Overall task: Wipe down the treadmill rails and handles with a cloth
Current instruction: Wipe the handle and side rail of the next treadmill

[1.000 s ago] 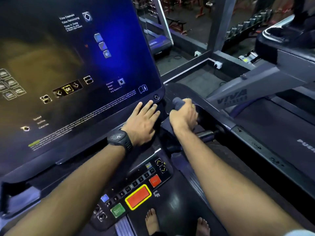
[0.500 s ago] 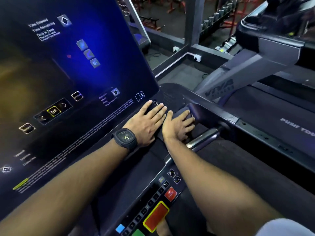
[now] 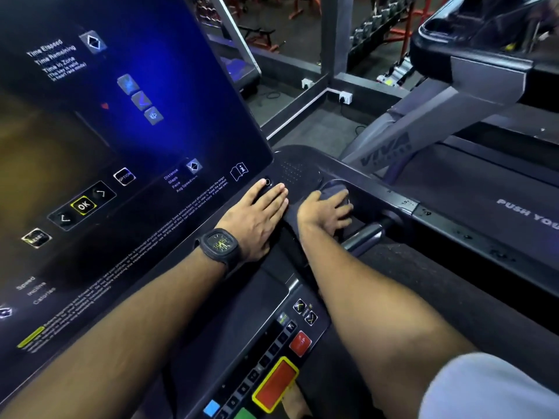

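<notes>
Under the right hand [image 3: 325, 213]: dark cloth [image 3: 332, 189], fingers spread, pressing it into the console [image 3: 299, 173] corner recess. Left hand [image 3: 257, 220] is just beside it, flat, fingers straight, holding nothing. Metal handle [image 3: 361, 239] sits just below the right fingertips and the side rail [image 3: 453, 228] further out to the right. Neither is under the cloth. Can't tell what's wiped; my guess is the handle and rail are left.
</notes>
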{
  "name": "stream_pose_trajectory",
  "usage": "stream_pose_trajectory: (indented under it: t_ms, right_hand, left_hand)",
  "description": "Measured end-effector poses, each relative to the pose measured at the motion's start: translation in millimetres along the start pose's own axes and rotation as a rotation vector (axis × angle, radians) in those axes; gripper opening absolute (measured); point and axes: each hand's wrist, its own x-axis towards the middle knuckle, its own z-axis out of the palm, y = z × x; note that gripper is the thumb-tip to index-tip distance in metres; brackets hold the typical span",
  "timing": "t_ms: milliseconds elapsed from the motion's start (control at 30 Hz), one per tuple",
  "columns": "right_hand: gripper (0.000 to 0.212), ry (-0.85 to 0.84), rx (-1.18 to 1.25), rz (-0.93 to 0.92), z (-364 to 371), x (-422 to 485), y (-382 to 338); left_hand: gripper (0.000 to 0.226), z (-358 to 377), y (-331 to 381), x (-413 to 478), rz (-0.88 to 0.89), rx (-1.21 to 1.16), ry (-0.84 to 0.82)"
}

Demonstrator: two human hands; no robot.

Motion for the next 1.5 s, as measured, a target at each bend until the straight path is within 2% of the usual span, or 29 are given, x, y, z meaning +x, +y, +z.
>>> stream_pose_trajectory:
  t_ms: [67, 100, 233, 333, 367, 467, 533, 667, 700, 733, 833, 867, 900, 1000, 1067, 1100, 1233, 1267, 1433, 1500]
  right_hand:
    - [0.073, -0.039, 0.072, 0.152, 1.5, -8.3, 2.2]
    - [0.073, -0.058, 0.042, 0.132, 5.0, -17.7, 6.7]
    - [0.071, -0.095, -0.145, -0.191, 9.8, -20.5, 19.8]
    - [0.067, -0.018, -0.135, -0.238, -1.3, 3.8, 9.5]
    - [0.067, -0.006, -0.089, -0.187, -3.3, 8.1, 6.6]
    - [0.073, 0.003, 0.099, 0.132, -2.6, 3.1, 9.1]
    - [0.075, -0.045, 0.100, 0.179, 1.5, -12.0, 12.8]
    - [0.071, -0.044, -0.194, -0.228, 11.0, -20.2, 20.8]
    - [0.070, -0.032, -0.207, -0.273, 9.4, -14.5, 19.1]
    - [0.069, -0.016, -0.184, -0.260, 8.0, -8.1, 16.5]
    - [0.072, -0.010, 0.026, 0.095, 2.8, -0.9, 13.7]
    - [0.073, -0.032, 0.049, 0.155, 4.0, -8.3, 14.7]
    - [0.074, -0.056, 0.019, 0.133, 6.2, -18.3, 16.7]
    - [0.073, -0.079, -0.142, -0.118, 13.3, -27.8, 17.1]
    - [0.071, -0.031, -0.164, -0.162, 9.8, -11.5, 6.5]
    - [0.070, -0.012, -0.134, -0.136, 6.3, -3.9, 1.9]
    - [0.073, -0.025, 0.065, 0.168, 5.6, -8.9, 5.4]
    - [0.073, -0.045, 0.031, 0.150, 9.3, -19.8, 10.7]
    - [0.070, -0.055, -0.195, -0.252, 6.4, -9.8, 13.4]
    - [0.069, -0.023, -0.103, -0.156, 0.7, 2.6, 10.6]
  left_hand:
    - [0.090, -1.5, -0.2, 0.0, 0.006, 0.001, -0.018]
    - [0.091, -2.3, -0.5, 1.2, 0.012, -0.002, -0.026]
    - [0.093, -3.3, -1.6, 3.6, 0.015, 0.006, -0.041]
    - [0.087, -2.7, -1.1, 2.9, 0.006, -0.014, -0.020]
    - [0.086, -2.8, -0.9, 2.3, 0.003, -0.014, -0.021]
    - [0.086, -3.2, -0.5, 2.0, 0.009, -0.018, -0.036]
    - [0.088, -3.6, -0.6, 1.8, 0.001, -0.018, -0.039]
    - [0.091, -5.8, -1.0, 3.3, 0.015, -0.010, -0.036]
    - [0.090, -5.9, -0.7, 3.0, 0.015, -0.012, -0.038]
    - [0.089, -5.2, -0.7, 2.7, 0.009, -0.015, -0.035]
    - [0.088, -5.0, -0.7, 1.9, 0.006, -0.027, -0.035]
    - [0.089, -5.1, -0.7, 1.4, 0.009, -0.026, -0.042]
    - [0.091, -5.3, -1.0, 1.9, 0.011, -0.021, -0.044]
    - [0.094, -5.8, -2.3, 3.7, 0.015, -0.013, -0.040]
    - [0.092, -5.8, -1.7, 3.0, 0.019, -0.015, -0.040]
    - [0.090, -4.9, -1.2, 2.2, 0.013, -0.020, -0.036]
    - [0.090, -5.1, -0.7, 2.5, 0.006, -0.022, -0.037]
    - [0.091, -5.7, -0.5, 3.0, 0.011, -0.019, -0.049]
    - [0.091, -5.7, -1.8, 3.0, 0.014, -0.015, -0.032]
    - [0.089, -4.8, -0.6, 1.8, 0.007, -0.016, -0.032]
